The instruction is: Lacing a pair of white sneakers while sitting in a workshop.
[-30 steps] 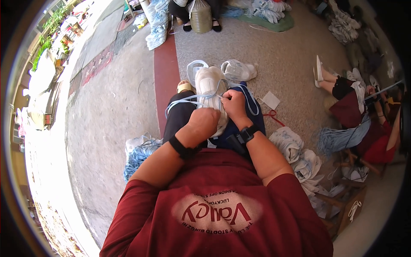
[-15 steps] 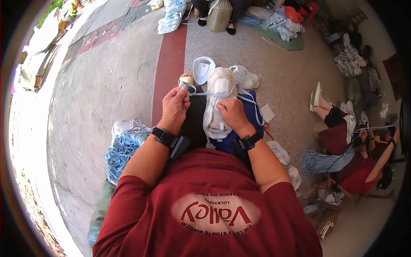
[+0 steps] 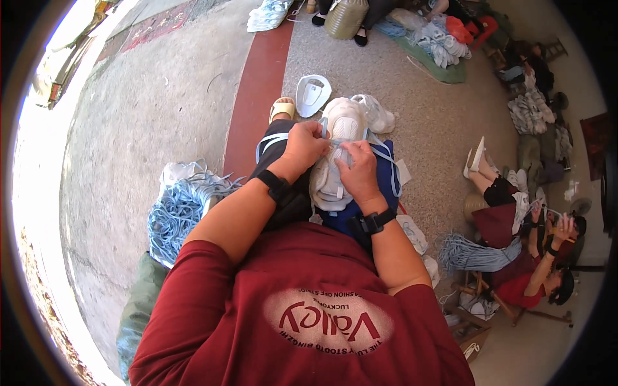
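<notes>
A white sneaker (image 3: pixel 347 126) lies over my lap on dark blue cloth (image 3: pixel 382 174), toe pointing away from me. A light blue shoelace (image 3: pixel 390 159) crosses its front and trails down its right side; another length loops over my dark left trouser leg. My left hand (image 3: pixel 306 149) is closed in a pinch on the lace at the left of the shoe's opening. Fingers bent, my right hand (image 3: pixel 360 168) grips the sneaker at its lacing edge, close to the left fingertips. Exactly what lies under the right fingertips is hidden.
A heap of light blue laces (image 3: pixel 174 215) lies by my left side. Beyond the sneaker are a white shoe piece (image 3: pixel 313 95) and another white shoe (image 3: pixel 374 114). At the right a seated co-worker (image 3: pixel 531 273) has a bundle of laces (image 3: pixel 479 252). Shoe piles stand farther back.
My left hand has moved right, from beside the sneaker to its opening. The right hand's fingers have shifted onto the lacing area. The lace now loops over my left leg.
</notes>
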The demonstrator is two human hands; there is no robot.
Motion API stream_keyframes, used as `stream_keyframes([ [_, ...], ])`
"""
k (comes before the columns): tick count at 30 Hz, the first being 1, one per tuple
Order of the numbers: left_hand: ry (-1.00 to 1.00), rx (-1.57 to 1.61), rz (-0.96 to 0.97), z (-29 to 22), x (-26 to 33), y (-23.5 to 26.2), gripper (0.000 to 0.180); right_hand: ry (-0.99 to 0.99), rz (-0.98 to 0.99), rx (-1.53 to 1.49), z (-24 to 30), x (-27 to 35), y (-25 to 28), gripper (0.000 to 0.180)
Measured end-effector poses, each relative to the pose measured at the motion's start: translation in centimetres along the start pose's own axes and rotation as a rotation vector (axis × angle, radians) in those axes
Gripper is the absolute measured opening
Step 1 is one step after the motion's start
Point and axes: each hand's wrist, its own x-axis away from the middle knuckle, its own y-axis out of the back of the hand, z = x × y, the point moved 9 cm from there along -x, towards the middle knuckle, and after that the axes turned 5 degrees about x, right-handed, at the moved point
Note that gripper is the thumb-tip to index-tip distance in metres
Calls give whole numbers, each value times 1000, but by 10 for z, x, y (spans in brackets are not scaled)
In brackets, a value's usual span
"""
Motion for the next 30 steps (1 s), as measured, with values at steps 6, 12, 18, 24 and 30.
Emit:
stream_keyframes([
  [6, -54, -191, -1, -5, 0, 1, 9, 14, -18, -11, 1, 0, 1, 33],
  [12, -161, -293, 8, -19, 3, -7, 10, -15, -3, -16, -2, 0, 0, 32],
  [18, -133, -523, 3, -32, 9, -6, 13, 28, -29, -36, 2, 2, -1, 20],
  [24, -209, -860, 78, -47, 27, -27, 22, 31, -69, 22, 1, -3, -3, 8],
  [30, -204, -990, 218, -44, 34, -41, 23, 48, 29, 184, 3, -4, -14, 7],
])
